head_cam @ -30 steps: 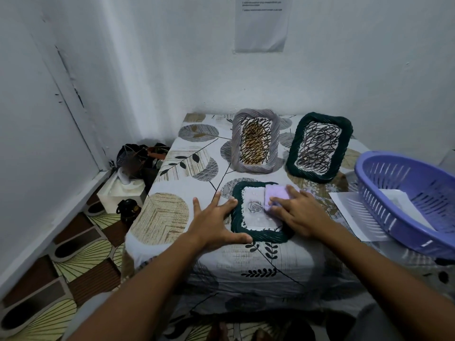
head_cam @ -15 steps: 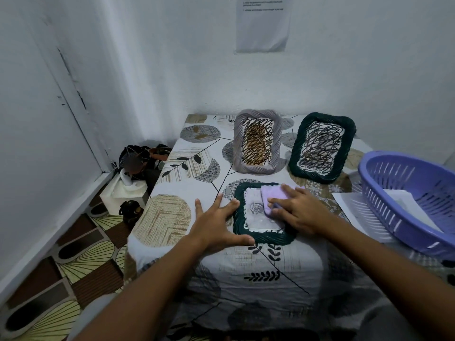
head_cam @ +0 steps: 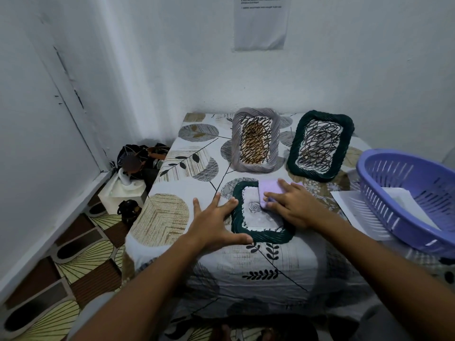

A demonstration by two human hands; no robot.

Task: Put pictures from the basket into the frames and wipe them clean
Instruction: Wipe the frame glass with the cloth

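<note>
A dark green frame [head_cam: 261, 236] lies flat on the counter [head_cam: 172, 217] near its front edge, holding a pale picture with a rose-like swirl [head_cam: 256, 212]. The right hand [head_cam: 293, 205] lies over the frame's upper right corner, its fingers straight and pressing a lilac cloth [head_cam: 269, 191] down onto the picture; the hand covers much of the cloth and that corner of the frame. The left hand [head_cam: 215, 223] rests flat with fingers spread, grip apart, just beside the frame's left rail, fingertips touching the rim and the thumb along the front edge. Behind stand two more frames with scribbled pictures, a grey frame [head_cam: 256, 141] and a second green frame [head_cam: 320, 145], leaning back and close together. At right a purple basket [head_cam: 406, 200] is cut off by the picture's edge; white sheets [head_cam: 403, 200] lie inside it, their images not readable, and another sheet [head_cam: 357, 212] lies under it. A notice on the wall [head_cam: 261, 20] is too small to read.
</note>
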